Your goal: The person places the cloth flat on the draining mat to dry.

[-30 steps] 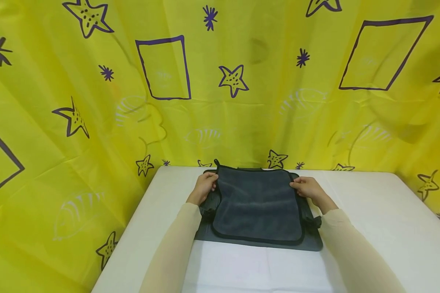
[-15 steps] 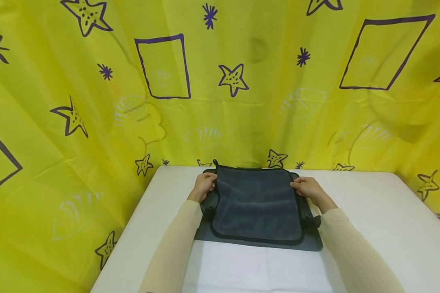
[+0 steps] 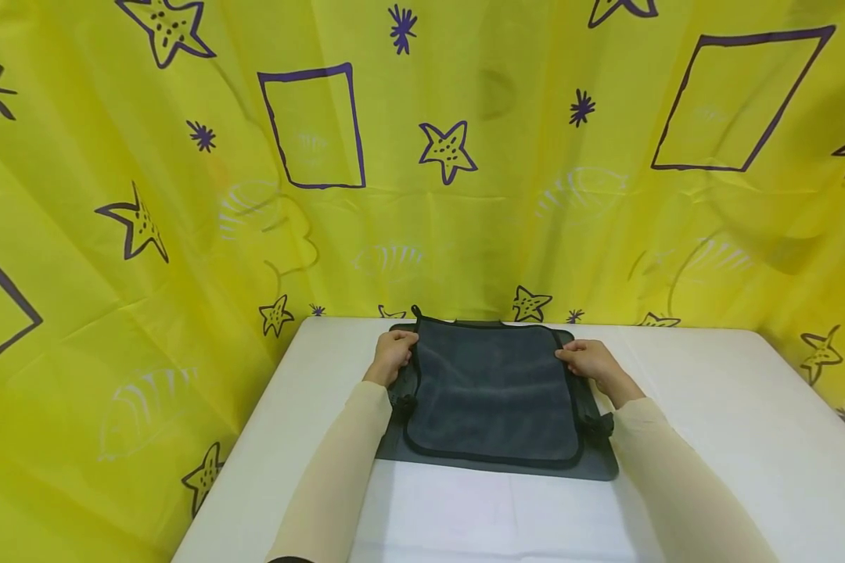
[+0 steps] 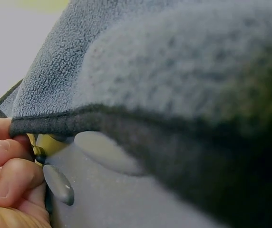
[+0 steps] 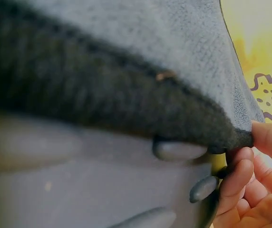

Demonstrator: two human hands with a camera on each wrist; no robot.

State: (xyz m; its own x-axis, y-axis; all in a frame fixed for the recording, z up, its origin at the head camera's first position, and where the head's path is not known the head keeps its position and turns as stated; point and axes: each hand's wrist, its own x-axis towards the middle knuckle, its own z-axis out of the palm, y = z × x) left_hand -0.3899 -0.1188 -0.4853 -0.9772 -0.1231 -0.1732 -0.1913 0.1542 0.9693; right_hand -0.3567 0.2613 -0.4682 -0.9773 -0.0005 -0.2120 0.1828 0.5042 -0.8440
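A dark grey cloth (image 3: 496, 391) with black edging and a small loop at its upper left corner lies spread over a dark grey, round-cornered board (image 3: 598, 461). My left hand (image 3: 392, 354) pinches the cloth's left edge close to the loop; thumb and fingertips also show in the left wrist view. On the opposite side, my right hand (image 3: 593, 361) pinches the right edge near the upper corner. Both wrist views show the fleecy cloth (image 4: 55, 71) raised a little above a grey surface (image 5: 102, 185) with smooth oval bumps. Most of the board is hidden under the cloth.
The board rests at the far edge of a white table (image 3: 704, 391). Behind and to both sides hangs a yellow curtain (image 3: 507, 227) printed with stars and frames. A black bunched band sits at each wrist, beside the cloth.
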